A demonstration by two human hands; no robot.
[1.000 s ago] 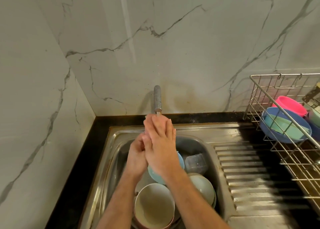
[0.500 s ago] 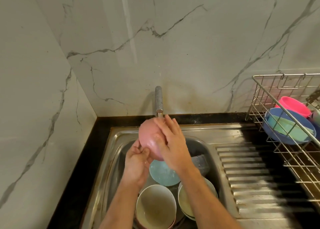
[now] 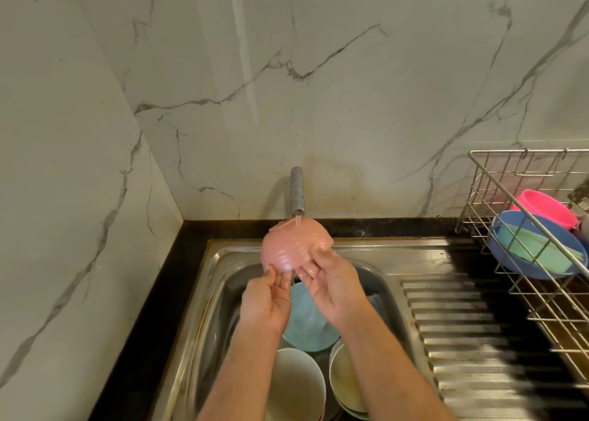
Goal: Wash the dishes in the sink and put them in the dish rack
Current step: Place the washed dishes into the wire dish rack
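The lower edge of the picture cuts off both forearms and the nearest dishes in the stainless steel sink (image 3: 220, 280): a cream round bowl (image 3: 299, 385) below the left hand and a pale green round bowl (image 3: 345, 385) below the right wrist, each only partly seen. A light blue round dish (image 3: 307, 325) lies in the basin under the two hands, half covered by them. The right edge cuts off the wire metal dish rack (image 3: 522, 197), and the items behind its bars are hard to separate: a blue round bowl (image 3: 510, 258) with a teal dish (image 3: 538, 248) inside it, and a bright pink bowl (image 3: 545, 208) behind them.

The pink round bowl (image 3: 294, 245) is held upside down over the sink, right under the grey metal tap spout (image 3: 297, 191), and water runs over its outside. Its inside cannot be seen.

The left hand (image 3: 266, 306) grips the bowl's lower left rim: the thumb lies on the outside, and the other fingers (image 3: 283, 282) curl up behind the rim, their tips hidden. The right hand (image 3: 334, 288) has its palm turned up, its fingers loosely spread and slightly bent, their wet tips touching the bowl's lower right edge. Whether they press on it or only rest there cannot be told.

The dark bench (image 3: 178, 261) runs to the left of the left hand and behind the sink, below the marble wall (image 3: 350, 85).
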